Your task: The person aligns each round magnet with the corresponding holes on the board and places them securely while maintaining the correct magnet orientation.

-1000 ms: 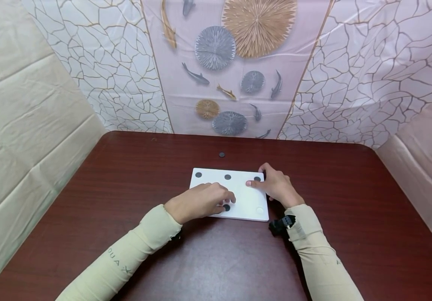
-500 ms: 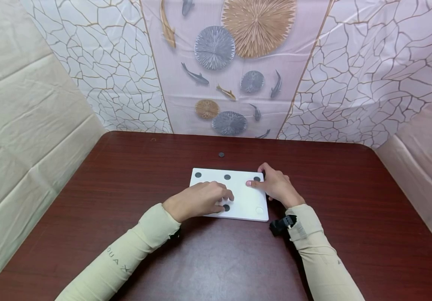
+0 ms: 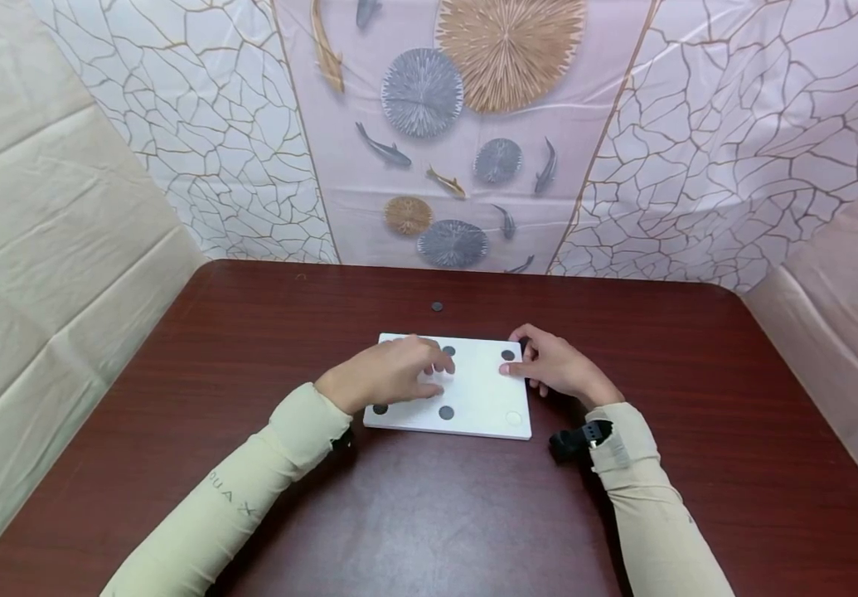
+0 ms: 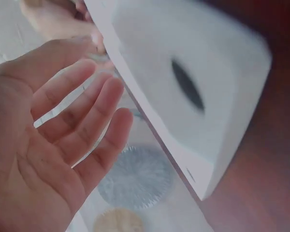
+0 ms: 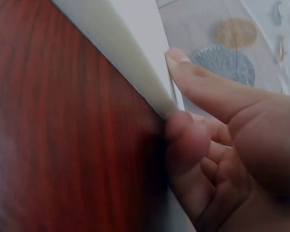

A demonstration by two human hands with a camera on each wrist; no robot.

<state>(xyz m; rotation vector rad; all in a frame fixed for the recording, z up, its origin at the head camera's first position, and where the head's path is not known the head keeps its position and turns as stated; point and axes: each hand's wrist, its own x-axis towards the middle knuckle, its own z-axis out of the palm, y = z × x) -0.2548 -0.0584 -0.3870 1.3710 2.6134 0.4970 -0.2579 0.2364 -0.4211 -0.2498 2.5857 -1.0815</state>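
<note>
A white rectangular board point(image 3: 477, 390) lies on the table with several dark round discs set in it, among them a front-middle disc point(image 3: 446, 413) and a back-right disc point(image 3: 508, 355). Its front-right corner shows a pale round recess point(image 3: 513, 419). My left hand point(image 3: 391, 373) hovers over the board's left half, fingers loosely spread and holding nothing; it covers the back-left part. In the left wrist view the palm point(image 4: 43, 159) faces the camera, apart from the board. My right hand point(image 3: 559, 365) grips the board's right edge, thumb on top and fingers at the side.
One loose dark disc point(image 3: 437, 307) lies on the brown table point(image 3: 287, 332) behind the board. A patterned curtain point(image 3: 458, 149) hangs at the table's back edge, with beige cloth point(image 3: 63, 249) along the left.
My left hand has lifted from the front-middle disc and shifted back and left, uncovering that disc and the front-left one. My right thumb has slid slightly toward the board's edge.
</note>
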